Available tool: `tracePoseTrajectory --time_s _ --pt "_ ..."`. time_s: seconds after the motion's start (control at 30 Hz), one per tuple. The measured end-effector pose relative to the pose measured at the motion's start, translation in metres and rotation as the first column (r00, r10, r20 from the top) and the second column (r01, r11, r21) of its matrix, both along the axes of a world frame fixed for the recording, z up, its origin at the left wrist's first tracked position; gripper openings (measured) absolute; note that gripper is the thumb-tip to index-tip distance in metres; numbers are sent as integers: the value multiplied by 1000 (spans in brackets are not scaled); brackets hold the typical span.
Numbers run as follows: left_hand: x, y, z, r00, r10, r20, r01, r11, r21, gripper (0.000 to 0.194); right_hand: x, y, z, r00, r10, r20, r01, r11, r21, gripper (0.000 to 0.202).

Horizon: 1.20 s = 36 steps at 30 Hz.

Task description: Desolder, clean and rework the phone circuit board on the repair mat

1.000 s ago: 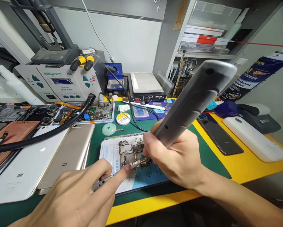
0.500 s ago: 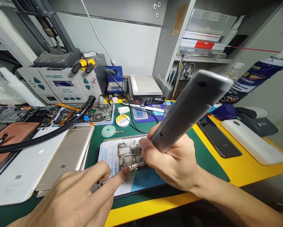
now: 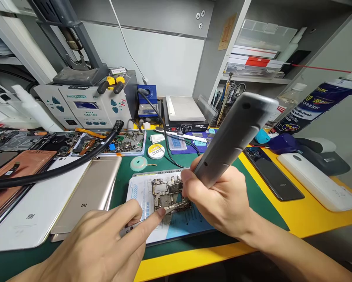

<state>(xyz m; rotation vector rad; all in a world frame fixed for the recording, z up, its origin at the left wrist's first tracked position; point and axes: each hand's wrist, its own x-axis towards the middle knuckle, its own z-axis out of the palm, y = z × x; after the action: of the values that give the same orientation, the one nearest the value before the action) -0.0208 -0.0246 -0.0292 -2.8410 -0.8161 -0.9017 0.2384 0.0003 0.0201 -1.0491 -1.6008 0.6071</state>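
Note:
My left hand (image 3: 105, 239) is closed on a pair of metal tweezers (image 3: 176, 206), with the tips at the lower part of a phone circuit board (image 3: 161, 188). Beneath the board lies a white and blue printed pad (image 3: 139, 194). My right hand (image 3: 222, 199) grips a thick grey pen-shaped tool (image 3: 234, 133) near its lower end, tilted with the top toward the upper right. The working tip of that tool is hidden behind my fingers, close over the board's right side.
A black hose (image 3: 61, 168) crosses the phone backs (image 3: 84, 192) at left. Behind stand a hot-air station (image 3: 87, 105), a heating plate (image 3: 184, 109) and a solder wick spool (image 3: 138, 163). A dark phone (image 3: 275, 174) and a spray can (image 3: 316, 102) are at right.
The view has shifted slightly, so most things sit a little further right. The grey tool's top has dropped a little and moved left. Both hands keep their grips.

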Motion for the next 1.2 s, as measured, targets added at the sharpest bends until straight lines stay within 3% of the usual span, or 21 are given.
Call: tracePoseTrajectory --time_s 0.23,0.5,0.73,1.0,1.2 --pt "2 4 -2 999 -31 35 30 999 19 38 1 -1 -2 999 -13 47 12 1000 11 32" --pt "1 0 10 999 -7 -38 7 1000 -12 37 2 0 0 998 -14 58 13 1000 24 32" --pt "4 5 0 999 -30 44 27 998 55 35 2 -1 0 997 -16 72 14 999 36 34" --pt "7 1 10 999 8 32 -10 999 34 54 4 -1 0 997 -14 77 12 999 32 33" --pt "7 -1 11 999 20 30 -20 1000 22 53 4 0 1 996 -22 87 18 999 45 33"
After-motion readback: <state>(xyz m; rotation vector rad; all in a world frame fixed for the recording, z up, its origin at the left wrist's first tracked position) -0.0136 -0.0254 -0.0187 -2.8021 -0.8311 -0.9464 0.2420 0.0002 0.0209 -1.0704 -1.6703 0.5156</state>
